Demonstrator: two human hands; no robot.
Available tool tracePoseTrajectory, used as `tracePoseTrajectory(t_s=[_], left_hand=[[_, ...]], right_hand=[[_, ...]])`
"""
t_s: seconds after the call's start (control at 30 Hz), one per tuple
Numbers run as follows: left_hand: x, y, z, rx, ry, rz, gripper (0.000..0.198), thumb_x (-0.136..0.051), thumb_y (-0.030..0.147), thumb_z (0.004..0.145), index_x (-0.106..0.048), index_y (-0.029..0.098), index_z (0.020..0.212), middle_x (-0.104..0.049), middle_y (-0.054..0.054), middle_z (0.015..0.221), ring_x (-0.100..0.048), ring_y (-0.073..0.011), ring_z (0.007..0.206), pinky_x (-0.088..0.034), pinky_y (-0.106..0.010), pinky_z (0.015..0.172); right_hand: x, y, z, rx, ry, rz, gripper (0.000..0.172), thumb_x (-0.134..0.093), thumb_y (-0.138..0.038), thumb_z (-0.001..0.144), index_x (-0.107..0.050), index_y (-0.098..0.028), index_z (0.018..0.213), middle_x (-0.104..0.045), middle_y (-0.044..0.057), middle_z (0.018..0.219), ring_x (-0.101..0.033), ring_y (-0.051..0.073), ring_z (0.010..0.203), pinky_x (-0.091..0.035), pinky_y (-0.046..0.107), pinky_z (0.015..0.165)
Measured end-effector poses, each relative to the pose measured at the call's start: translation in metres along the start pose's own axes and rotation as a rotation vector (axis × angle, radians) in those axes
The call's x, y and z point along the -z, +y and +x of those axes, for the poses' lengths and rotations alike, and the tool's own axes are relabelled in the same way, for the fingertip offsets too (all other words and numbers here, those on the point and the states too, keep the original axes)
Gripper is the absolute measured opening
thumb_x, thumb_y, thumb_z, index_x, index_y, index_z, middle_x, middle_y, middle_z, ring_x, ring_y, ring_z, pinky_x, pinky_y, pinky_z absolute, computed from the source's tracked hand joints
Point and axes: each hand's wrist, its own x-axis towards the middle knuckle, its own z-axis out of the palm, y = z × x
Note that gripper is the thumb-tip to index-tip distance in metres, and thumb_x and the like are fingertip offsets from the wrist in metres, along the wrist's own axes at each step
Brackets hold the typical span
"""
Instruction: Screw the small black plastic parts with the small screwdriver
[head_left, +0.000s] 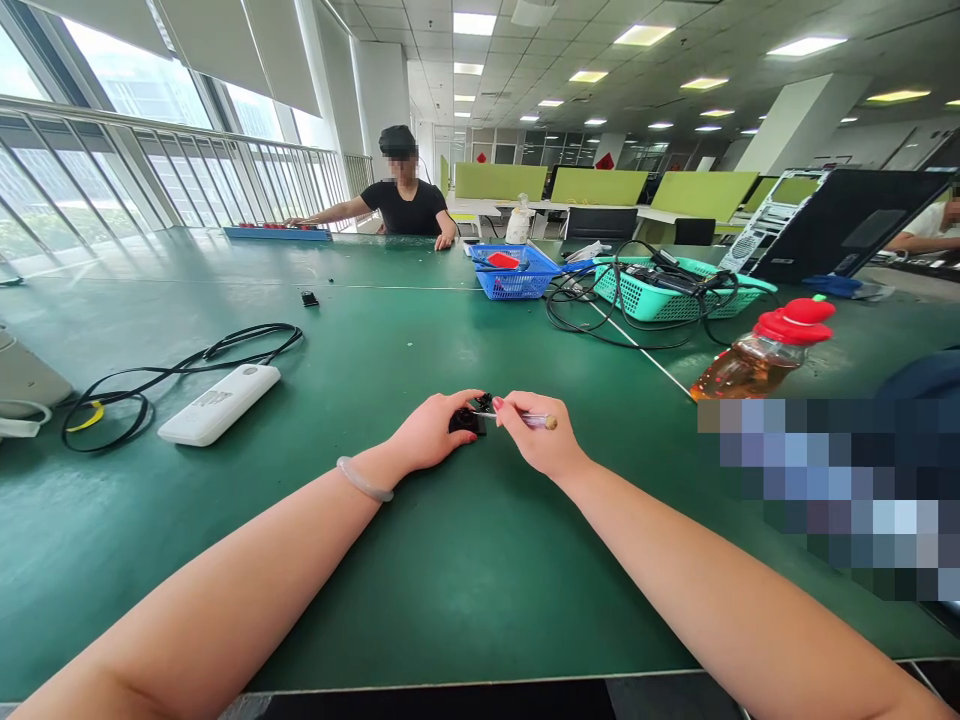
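Note:
My left hand point(431, 432) rests on the green table point(465, 580) with its fingers closed around a small black part point(466, 419). My right hand point(534, 437) pinches a thin screwdriver point(525, 419) with a clear handle, held level, its tip pointing left onto the black part. Both hands meet at the middle of the table, a little ahead of me. A pale bangle point(363, 480) sits on my left wrist.
A white power bank point(219, 403) and a looped black cable point(172, 375) lie to the left. A bottle with a red cap point(765, 355) lies at the right. A blue basket point(514, 271) and a teal basket point(679, 288) of cables stand further back. A person in black point(405, 200) sits across.

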Motion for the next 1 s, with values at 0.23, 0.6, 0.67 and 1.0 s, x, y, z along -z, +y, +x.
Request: tracePoseTrajectory(t_s=[0.23,0.6,0.67,1.0], left_hand=[[0.003,0.003,-0.001,-0.032,0.064,-0.022,0.05,-0.063,0.026,0.079,-0.054,0.027,0.128,-0.065,-0.004,0.114,-0.057,-0.0236,0.107,-0.046,-0.04,0.099],[-0.001,-0.007,0.002,0.099,0.301,0.094,0.039,-0.046,0.023,0.087,-0.059,0.024,0.124,-0.054,-0.008,0.126,-0.05,-0.0254,0.116,-0.041,-0.045,0.106],[-0.003,-0.012,0.003,0.153,0.223,0.16,0.036,-0.043,0.022,0.087,-0.066,0.022,0.115,-0.057,-0.008,0.125,-0.051,-0.0274,0.116,-0.04,-0.046,0.106],[-0.001,0.001,0.001,0.174,0.175,0.201,0.038,-0.038,0.048,0.092,-0.065,0.023,0.102,-0.063,-0.008,0.114,-0.051,-0.0292,0.114,-0.036,-0.051,0.104]], right_hand=[[-0.003,0.004,0.002,-0.07,-0.064,0.058,0.039,-0.048,-0.045,0.088,-0.052,-0.02,0.058,-0.041,-0.004,0.052,-0.037,0.009,0.049,-0.031,0.024,0.05],[0.003,0.012,0.006,0.005,0.208,0.016,0.031,-0.054,-0.046,0.087,-0.061,-0.021,0.07,-0.059,0.001,0.066,-0.052,0.014,0.062,-0.04,0.026,0.058],[0.003,0.018,0.008,-0.07,0.177,0.02,0.034,-0.053,-0.049,0.087,-0.062,-0.02,0.071,-0.06,0.001,0.067,-0.051,0.014,0.062,-0.039,0.026,0.057],[-0.001,0.026,0.008,-0.158,0.062,0.004,0.041,-0.051,-0.054,0.086,-0.065,-0.02,0.068,-0.058,0.001,0.065,-0.051,0.013,0.061,-0.038,0.025,0.057]])
